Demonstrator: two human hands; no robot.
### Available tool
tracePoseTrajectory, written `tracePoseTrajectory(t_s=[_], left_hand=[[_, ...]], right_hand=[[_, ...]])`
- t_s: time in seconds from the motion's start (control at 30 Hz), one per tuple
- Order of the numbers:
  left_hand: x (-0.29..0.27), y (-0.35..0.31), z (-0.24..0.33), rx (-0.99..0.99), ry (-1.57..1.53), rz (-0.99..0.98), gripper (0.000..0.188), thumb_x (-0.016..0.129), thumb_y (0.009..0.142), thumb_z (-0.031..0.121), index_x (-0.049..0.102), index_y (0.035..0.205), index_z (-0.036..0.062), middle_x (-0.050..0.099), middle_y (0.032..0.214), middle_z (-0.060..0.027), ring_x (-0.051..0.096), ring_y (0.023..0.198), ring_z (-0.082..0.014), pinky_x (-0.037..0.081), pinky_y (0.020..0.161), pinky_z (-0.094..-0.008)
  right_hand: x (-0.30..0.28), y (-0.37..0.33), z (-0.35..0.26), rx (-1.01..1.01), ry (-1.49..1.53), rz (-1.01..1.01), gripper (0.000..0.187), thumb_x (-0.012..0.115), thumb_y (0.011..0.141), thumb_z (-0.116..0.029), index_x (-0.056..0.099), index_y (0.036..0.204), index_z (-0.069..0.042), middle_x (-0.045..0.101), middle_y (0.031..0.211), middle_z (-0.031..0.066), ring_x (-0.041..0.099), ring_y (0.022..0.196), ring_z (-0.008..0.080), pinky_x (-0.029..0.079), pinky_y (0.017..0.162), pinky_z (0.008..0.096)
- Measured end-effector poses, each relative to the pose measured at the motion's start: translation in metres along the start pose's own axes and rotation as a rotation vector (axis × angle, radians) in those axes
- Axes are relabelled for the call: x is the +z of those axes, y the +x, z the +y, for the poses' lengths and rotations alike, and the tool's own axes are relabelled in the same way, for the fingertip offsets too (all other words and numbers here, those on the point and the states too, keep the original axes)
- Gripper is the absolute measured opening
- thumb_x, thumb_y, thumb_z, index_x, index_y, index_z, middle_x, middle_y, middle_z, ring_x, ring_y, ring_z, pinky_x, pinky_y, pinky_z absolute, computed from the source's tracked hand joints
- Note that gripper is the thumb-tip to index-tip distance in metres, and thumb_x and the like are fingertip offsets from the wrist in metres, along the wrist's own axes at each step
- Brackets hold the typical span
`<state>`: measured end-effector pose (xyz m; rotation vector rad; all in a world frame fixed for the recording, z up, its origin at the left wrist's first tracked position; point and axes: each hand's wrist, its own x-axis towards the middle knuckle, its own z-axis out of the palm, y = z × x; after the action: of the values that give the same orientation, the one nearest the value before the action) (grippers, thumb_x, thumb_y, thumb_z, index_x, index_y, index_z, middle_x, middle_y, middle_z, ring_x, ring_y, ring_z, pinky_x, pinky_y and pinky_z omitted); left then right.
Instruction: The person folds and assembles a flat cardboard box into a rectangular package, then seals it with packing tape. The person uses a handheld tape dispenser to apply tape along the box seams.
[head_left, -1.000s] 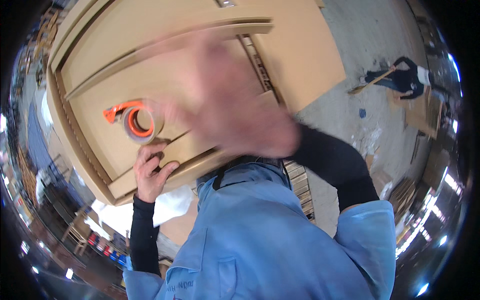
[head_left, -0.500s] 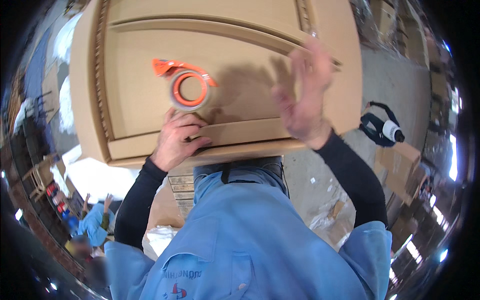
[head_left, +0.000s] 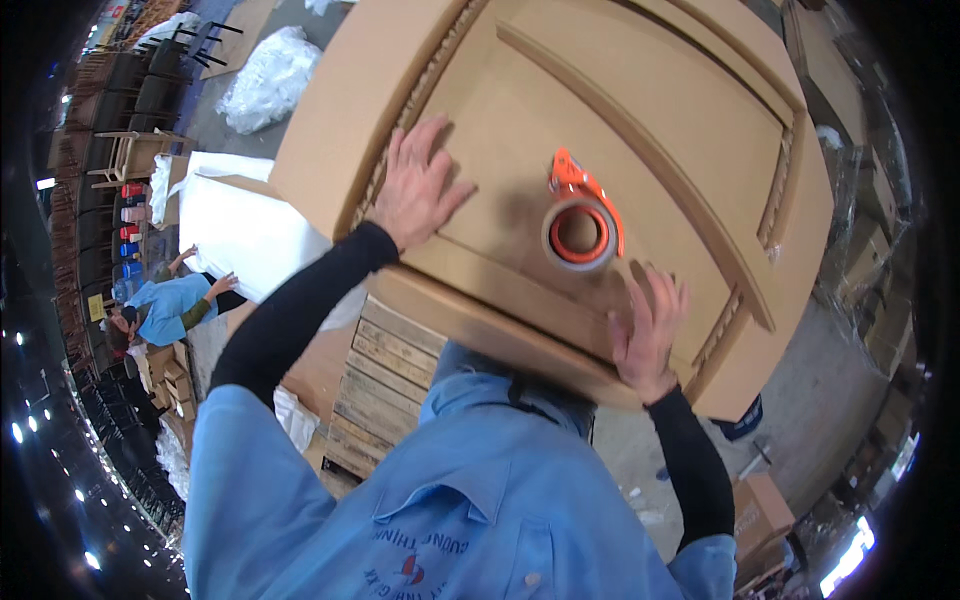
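In front of me is a large cardboard box (head_left: pixel 540 110) with a sunken brown panel and raised edges. On the panel lies an orange hand tape dispenser (head_left: pixel 578 180) with a roll of tape, between my hands and touched by neither. My left hand (head_left: pixel 415 190) is spread over the box's left edge strip, its fingers apart. At the near right edge is my right hand (head_left: pixel 650 330), fingers apart and slightly bent, nothing in them. Beyond the dispenser a long cardboard strip (head_left: pixel 640 140) crosses the panel, its right end overlapping the box edge.
A wooden pallet (head_left: pixel 385 375) lies below the box's near side. To the left, a person in blue (head_left: pixel 175 310) touches a white-covered object (head_left: pixel 250 240). Beyond are a plastic bundle (head_left: pixel 270 80) and stacked chairs. Another carton (head_left: pixel 765 515) stands at the lower right.
My view has turned, so the box appears tilted. My left hand has gone from beside the tape dispenser to the left edge. My raised right hand has come down to the near right edge.
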<state>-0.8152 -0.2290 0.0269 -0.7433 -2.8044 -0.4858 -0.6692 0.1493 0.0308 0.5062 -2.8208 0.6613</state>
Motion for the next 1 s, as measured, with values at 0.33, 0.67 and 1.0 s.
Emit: tracePoseTrajectory(t_s=[0.33,0.67,1.0], left_hand=[[-0.022,-0.018,0.034,-0.218,-0.257,0.242,0.073,0.066,0.099,0.017,0.029,0.160,-0.0030,0.034,0.163,-0.0234,0.032,0.153,-0.0398,0.023,0.126,-0.0475],[-0.031,-0.004,0.151,-0.414,-0.715,0.520,0.061,0.059,0.106,0.016,0.033,0.159,0.0006,0.035,0.166,-0.0178,0.034,0.154,-0.0316,0.024,0.126,-0.0488],[-0.032,0.097,0.231,-0.622,-1.520,0.171,0.053,0.051,0.111,0.037,0.044,0.149,0.0000,0.047,0.155,-0.0210,0.054,0.135,-0.0320,0.051,0.107,-0.0438]], right_hand=[[-0.069,0.086,0.058,0.202,-0.108,0.256,0.057,0.078,0.088,-0.027,0.059,0.137,-0.005,0.052,0.144,0.0202,0.049,0.133,0.0408,0.033,0.117,0.0598],[-0.076,0.127,0.104,0.451,0.169,-0.140,0.035,0.074,0.094,-0.032,0.069,0.110,-0.001,0.074,0.102,0.0160,0.071,0.092,0.0335,0.057,0.081,0.0425],[-0.109,0.092,0.019,0.365,1.678,-0.288,0.083,0.086,0.086,-0.036,0.048,0.147,0.007,0.066,0.129,0.0184,0.064,0.113,0.0210,0.052,0.100,0.0356]])
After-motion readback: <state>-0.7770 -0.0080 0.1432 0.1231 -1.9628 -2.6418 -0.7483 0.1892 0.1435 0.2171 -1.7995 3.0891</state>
